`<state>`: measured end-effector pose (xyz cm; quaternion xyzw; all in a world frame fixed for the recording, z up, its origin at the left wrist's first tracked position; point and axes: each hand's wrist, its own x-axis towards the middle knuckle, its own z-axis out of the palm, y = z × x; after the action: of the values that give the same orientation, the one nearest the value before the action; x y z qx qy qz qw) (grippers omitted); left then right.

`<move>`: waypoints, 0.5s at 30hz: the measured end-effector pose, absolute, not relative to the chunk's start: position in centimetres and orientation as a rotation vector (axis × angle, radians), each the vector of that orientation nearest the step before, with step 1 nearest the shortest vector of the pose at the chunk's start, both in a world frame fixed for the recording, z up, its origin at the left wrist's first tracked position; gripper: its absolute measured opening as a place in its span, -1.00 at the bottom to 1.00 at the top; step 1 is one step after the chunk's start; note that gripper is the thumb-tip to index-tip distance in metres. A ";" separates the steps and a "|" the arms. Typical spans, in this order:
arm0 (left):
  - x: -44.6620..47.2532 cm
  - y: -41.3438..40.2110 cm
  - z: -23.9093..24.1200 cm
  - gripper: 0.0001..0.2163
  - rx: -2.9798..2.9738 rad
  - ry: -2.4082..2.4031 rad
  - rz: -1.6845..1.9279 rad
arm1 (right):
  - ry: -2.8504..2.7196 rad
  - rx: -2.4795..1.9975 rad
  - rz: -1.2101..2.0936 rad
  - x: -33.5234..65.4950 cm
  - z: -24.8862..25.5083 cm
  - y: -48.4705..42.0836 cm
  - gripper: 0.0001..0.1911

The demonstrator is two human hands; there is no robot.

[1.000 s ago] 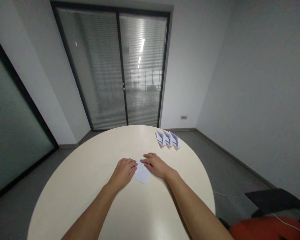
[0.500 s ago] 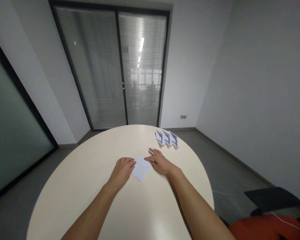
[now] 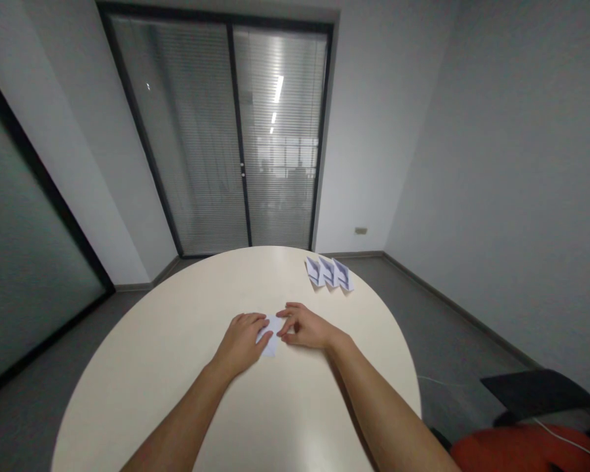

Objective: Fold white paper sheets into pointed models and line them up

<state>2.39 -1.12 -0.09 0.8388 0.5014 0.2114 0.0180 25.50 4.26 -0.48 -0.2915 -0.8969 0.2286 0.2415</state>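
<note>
Head view, only one: small white folded paper (image 3: 271, 339) lying flat on round cream counter (image 3: 167, 367), near the middle, a bit toward the far side, mostly covered by both hands. Left hand (image 3: 240, 341) resting palm down on the left edge of the paper, fingers (image 3: 262, 322) bent and closed loosely over that edge, pressing it against the counter. Right hand (image 3: 307, 328) lying at the right side of the paper, fingers (image 3: 286, 313) curled inward, thumb and forefinger closed in a pinch on the right edge of the paper; not possible to tell if this edge is lifted or only pressed. Both hands very close together, fingertips nearly meeting above the paper, only a narrow strip of white visible between them. Both bare forearms reaching in from the lower border. Three small folded papers (image 3: 330, 273) with grey-blue marking lined up in a row, overlapping each other, on the far right part of the counter, well apart from the hands. Glass sliding door (image 3: 236, 137) with lowered blinds behind the counter, reflecting ceiling lights. Grey floor around. Black chair part (image 3: 535, 390) and something red-orange (image 3: 521, 449) at the lower right corner, partly cut off.
</note>
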 end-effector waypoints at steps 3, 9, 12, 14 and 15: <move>2.4 -1.2 -0.1 -0.68 2.621 1.541 0.629 | -2.438 -0.758 0.611 25.1 -0.5 4.3 -0.82; 2.3 -1.2 -0.1 -0.67 2.634 1.505 0.600 | -2.343 -0.937 0.585 25.0 0.1 3.9 -0.73; 2.4 -1.5 0.1 -0.65 2.638 1.490 0.604 | -2.308 -1.023 0.621 25.0 0.2 3.8 -0.72; 2.6 -1.8 0.4 -0.60 2.628 1.499 0.588 | -2.277 -1.063 0.631 25.0 0.3 3.7 -0.72; 2.6 -1.9 0.4 -0.58 2.623 1.506 0.578 | -2.264 -1.073 0.633 25.0 0.3 3.7 -0.72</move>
<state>2.63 -1.92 0.45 0.8514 0.4888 0.1877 0.0312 25.04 3.69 0.29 -0.3993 -0.8422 0.2356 0.2753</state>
